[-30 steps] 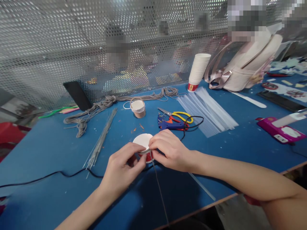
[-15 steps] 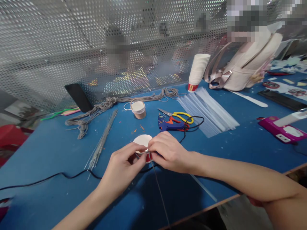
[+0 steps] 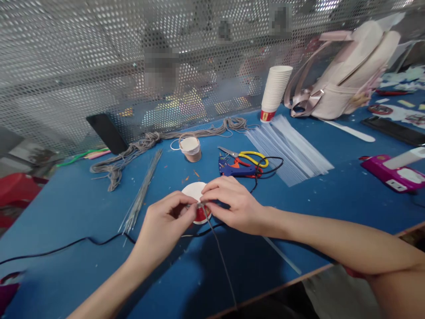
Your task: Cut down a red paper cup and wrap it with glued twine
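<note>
A paper cup (image 3: 192, 190) with a white interior and a red printed side stands on the blue table, between my two hands. My left hand (image 3: 168, 219) pinches a thin grey cord (image 3: 219, 252) at the cup's near edge, thumb against forefinger. From the other side my right hand (image 3: 234, 204) closes its fingertips on the same cord, partly covering the cup. The cord's long end trails down towards the table's front edge. Exactly how it lies at the pinched spot is hidden by my fingers.
Behind the cup stand a small wrapped cup with a handle (image 3: 191, 149), a blue glue gun (image 3: 237, 168) and yellow-handled scissors (image 3: 254, 158). Wires (image 3: 142, 192) lie left, translucent strips (image 3: 288, 150) right. Stacked cups (image 3: 276, 91) and a backpack (image 3: 345, 84) stand by the mesh panel (image 3: 109, 57).
Both hands have shifted slightly left and up in the view with the cord. More of the cup's red side shows between them now. The view itself has moved a little.
</note>
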The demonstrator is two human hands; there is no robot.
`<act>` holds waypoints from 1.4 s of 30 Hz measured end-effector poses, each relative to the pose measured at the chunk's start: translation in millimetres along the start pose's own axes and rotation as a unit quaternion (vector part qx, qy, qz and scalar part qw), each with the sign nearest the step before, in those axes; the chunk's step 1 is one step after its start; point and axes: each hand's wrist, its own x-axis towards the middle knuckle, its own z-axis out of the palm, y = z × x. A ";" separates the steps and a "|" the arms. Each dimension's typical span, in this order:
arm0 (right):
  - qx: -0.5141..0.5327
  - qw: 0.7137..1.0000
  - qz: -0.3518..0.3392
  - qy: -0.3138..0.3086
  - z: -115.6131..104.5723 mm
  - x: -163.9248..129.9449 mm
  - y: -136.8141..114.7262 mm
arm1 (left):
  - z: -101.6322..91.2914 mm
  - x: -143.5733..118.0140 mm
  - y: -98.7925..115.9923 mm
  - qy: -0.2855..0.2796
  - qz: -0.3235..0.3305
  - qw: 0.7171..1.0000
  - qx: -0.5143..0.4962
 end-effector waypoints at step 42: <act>0.012 0.975 0.217 0.041 3.8 -9.4 -21.6 | 19.1 -10.5 -4.2 -0.036 -0.227 0.903 -0.362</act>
